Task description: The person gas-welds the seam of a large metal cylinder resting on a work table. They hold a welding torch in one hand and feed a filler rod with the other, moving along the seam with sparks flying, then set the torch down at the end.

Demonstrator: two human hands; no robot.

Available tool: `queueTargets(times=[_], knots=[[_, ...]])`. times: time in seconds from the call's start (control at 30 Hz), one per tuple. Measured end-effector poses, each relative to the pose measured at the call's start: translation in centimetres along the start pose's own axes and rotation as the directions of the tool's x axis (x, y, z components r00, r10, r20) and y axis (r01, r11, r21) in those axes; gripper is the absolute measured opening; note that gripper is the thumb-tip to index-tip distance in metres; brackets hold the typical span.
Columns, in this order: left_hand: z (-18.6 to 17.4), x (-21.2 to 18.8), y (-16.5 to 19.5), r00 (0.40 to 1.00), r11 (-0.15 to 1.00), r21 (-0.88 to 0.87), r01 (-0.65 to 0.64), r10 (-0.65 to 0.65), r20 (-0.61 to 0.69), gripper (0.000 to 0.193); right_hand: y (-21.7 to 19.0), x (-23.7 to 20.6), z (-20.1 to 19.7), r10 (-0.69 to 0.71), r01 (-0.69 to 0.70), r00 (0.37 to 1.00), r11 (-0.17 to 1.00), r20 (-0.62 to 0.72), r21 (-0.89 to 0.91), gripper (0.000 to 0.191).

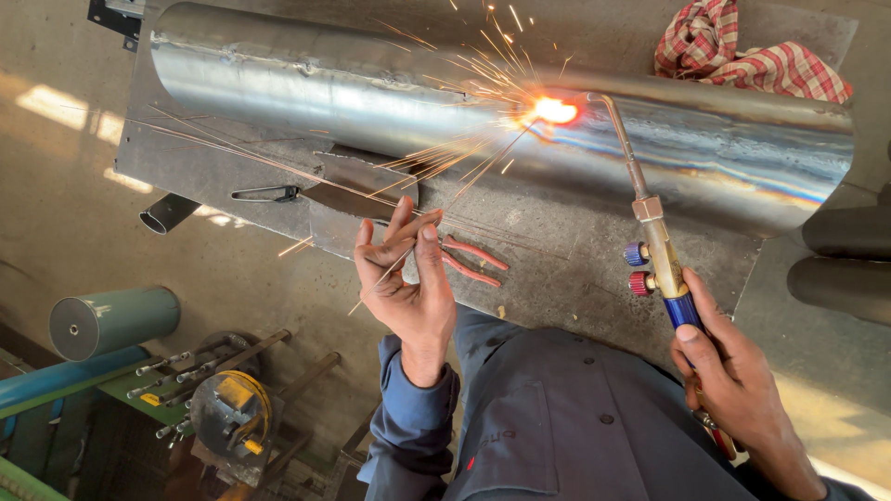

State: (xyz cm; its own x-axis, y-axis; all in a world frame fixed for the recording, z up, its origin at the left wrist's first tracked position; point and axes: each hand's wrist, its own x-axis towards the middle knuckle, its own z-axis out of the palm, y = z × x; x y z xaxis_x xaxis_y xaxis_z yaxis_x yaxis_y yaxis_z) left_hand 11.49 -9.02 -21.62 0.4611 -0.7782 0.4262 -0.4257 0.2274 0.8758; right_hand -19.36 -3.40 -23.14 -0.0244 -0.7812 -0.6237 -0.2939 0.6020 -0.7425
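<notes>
My right hand [733, 371] grips the blue handle of a brass gas torch [661, 255]. Its bent nozzle reaches up to a glowing orange spot [555, 110] on a large shiny steel pipe [306, 83], and sparks fly off to the left. My left hand [408, 278] pinches a thin filler rod [464, 176] between thumb and fingers. The rod slants up toward the glowing spot. The pipe lies across a grey metal plate [557, 269].
Red-handled pliers [473, 260] lie on the plate beside my left hand. Flat steel offcuts [357, 186] sit near the pipe. A red checked cloth [742, 56] rests behind the pipe. A green cylinder [111, 320] and a lathe chuck [232, 408] stand lower left. Dark pipes [840, 260] lie right.
</notes>
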Motion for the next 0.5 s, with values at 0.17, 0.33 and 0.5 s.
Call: queueTargets(times=[0.17,0.33,0.5], knots=[[-0.08,0.07,0.0,1.0,1.0,0.004,-0.001,0.001,-0.001,0.021,-0.11,0.04,0.17,0.006,-0.006,1.0,1.0,0.002,0.014,0.066],[-0.03,0.09,-0.07,1.0,0.999,0.036,-0.011,0.01,0.005,0.021,-0.11,0.2,0.2,0.012,-0.012,1.0,1.0,0.018,0.02,0.065],[0.1,0.15,-0.19,1.0,1.0,0.015,-0.001,0.001,-0.008,0.019,-0.03,0.37,0.3,0.012,-0.012,1.0,1.0,0.017,0.015,0.066]])
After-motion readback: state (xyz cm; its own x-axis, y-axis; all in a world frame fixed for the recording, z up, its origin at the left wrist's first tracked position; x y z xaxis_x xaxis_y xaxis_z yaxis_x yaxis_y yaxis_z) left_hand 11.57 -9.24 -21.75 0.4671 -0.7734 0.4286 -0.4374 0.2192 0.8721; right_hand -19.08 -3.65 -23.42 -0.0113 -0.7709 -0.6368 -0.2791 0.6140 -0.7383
